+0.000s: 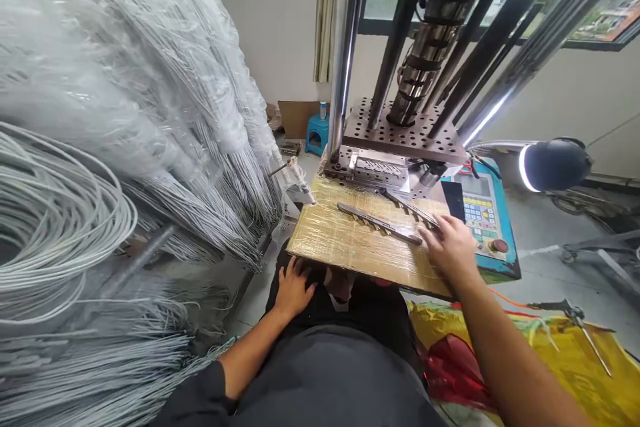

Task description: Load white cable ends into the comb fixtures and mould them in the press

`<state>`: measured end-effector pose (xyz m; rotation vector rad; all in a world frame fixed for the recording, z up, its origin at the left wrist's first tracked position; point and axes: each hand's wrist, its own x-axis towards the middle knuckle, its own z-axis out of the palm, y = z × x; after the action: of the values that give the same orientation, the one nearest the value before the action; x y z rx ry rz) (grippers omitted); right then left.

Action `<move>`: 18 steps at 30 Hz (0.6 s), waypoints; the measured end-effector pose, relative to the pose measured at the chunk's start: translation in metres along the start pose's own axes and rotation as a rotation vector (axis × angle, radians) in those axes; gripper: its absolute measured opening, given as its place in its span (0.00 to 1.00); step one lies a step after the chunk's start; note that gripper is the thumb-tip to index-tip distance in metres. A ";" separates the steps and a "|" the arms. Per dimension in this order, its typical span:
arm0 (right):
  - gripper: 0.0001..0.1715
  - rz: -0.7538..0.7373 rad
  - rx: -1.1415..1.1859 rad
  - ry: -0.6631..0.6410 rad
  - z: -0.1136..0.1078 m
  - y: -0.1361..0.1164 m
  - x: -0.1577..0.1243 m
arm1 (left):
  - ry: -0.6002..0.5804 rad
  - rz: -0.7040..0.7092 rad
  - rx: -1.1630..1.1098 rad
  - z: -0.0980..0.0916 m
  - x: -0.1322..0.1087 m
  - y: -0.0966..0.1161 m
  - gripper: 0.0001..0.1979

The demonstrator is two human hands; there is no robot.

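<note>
My right hand [453, 247] is over the right part of the board, its thumb and fingers closed around the near end of a dark metal bar with brass-coloured pieces [407, 207]. A second similar bar [377, 222] lies just left of it, its right end close to my thumb. Both rest on the plastic-wrapped brown board [325, 233]. Behind them, a metal mould block [380, 170] with a row of light pieces sits on the base of the press [405, 133]. My left hand [294, 290] lies on my thigh, fingers spread, holding nothing.
Bundles of grey cable [215, 113] wrapped in clear plastic hang at left, beside a coil [65, 213]. A control panel [485, 213] stands right of the board, near a lit lamp [557, 163]. A tool with a long nozzle [575, 313] lies on yellow sacking [605, 360].
</note>
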<state>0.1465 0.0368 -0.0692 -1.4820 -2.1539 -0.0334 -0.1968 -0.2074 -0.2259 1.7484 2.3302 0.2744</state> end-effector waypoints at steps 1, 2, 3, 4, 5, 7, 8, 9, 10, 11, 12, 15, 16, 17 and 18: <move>0.35 0.061 -0.048 -0.032 -0.001 0.010 0.004 | 0.007 0.001 -0.010 0.000 0.001 -0.001 0.22; 0.37 0.095 -0.076 -0.079 -0.001 0.019 0.007 | 0.016 0.001 -0.018 0.001 0.001 -0.001 0.22; 0.38 0.097 -0.087 -0.130 0.000 0.025 0.010 | 0.026 0.001 -0.025 0.001 0.002 -0.001 0.21; 0.38 0.071 -0.090 -0.172 0.001 0.029 0.011 | 0.034 0.002 -0.030 0.001 0.002 -0.001 0.21; 0.38 0.032 -0.091 -0.198 0.002 0.031 0.012 | 0.041 0.006 -0.034 0.001 0.002 0.000 0.20; 0.39 -0.024 -0.106 -0.210 0.003 0.028 0.011 | 0.048 0.016 -0.045 0.002 0.003 0.002 0.20; 0.39 -0.028 -0.117 -0.212 0.003 0.024 0.010 | 0.049 0.021 -0.053 0.002 0.004 0.003 0.20; 0.40 -0.022 -0.127 -0.222 0.003 0.019 0.010 | 0.048 0.024 -0.064 0.002 0.005 0.004 0.20; 0.40 -0.016 -0.138 -0.243 0.002 0.013 0.012 | 0.047 0.023 -0.075 0.002 0.005 0.005 0.20; 0.41 -0.017 -0.149 -0.273 0.002 0.008 0.014 | 0.045 0.016 -0.087 0.001 0.006 0.006 0.20; 0.42 -0.028 -0.158 -0.305 0.002 0.002 0.017 | 0.042 0.006 -0.099 0.000 0.007 0.007 0.20; 0.48 -0.128 -0.177 -0.368 0.005 -0.009 0.029 | 0.024 -0.022 -0.134 -0.006 0.006 0.010 0.21; 0.50 -0.172 -0.179 -0.361 0.008 -0.009 0.032 | 0.016 -0.024 -0.145 -0.009 0.005 0.011 0.21; 0.52 -0.207 -0.181 -0.339 0.013 -0.007 0.035 | 0.004 -0.018 -0.155 -0.011 0.005 0.011 0.21; 0.52 -0.222 -0.182 -0.297 0.019 -0.003 0.038 | -0.005 -0.008 -0.166 -0.013 0.005 0.010 0.22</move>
<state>0.1263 0.0739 -0.0686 -1.4103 -2.6093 -0.0950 -0.1924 -0.2002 -0.2105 1.6589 2.2393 0.4482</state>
